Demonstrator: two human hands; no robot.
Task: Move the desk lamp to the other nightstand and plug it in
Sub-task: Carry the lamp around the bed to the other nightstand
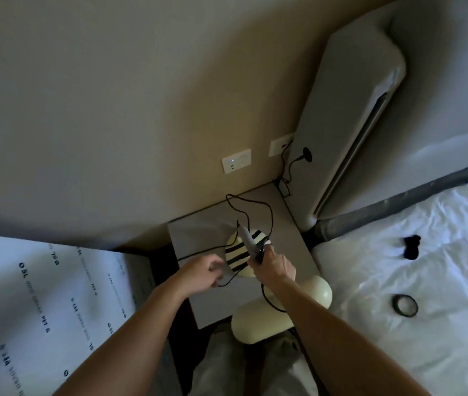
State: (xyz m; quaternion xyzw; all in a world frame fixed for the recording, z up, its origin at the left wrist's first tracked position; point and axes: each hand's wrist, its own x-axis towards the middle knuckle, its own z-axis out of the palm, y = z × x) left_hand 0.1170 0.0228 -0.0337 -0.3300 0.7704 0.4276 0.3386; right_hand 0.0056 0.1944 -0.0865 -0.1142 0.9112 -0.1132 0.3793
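Gripping a blurred stick-like object (248, 243), right hand (274, 265) has fingers curled tight on it above the nightstand (198, 232). Left hand (202, 271) loosely half-open, fingers on the black cord (251, 207). Cream lamp (244, 254) on nightstand, cord wrapped round; wall outlet (236, 161) behind.

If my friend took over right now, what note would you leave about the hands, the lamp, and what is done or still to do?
Right hand: closed around a dark and white piece on the cord, held over the lamp's base; likely the plug, but hard to tell.
Left hand: fingers loosely curled beside a loop of the cord; whether it grips is unclear.
Lamp: cream, with black cord wound round its base, sitting on the nightstand beside the bed.
Wall socket: above the nightstand, nothing plugged in.
Done: lamp is on the nightstand.
Left: unwind the cord and plug it into the socket.
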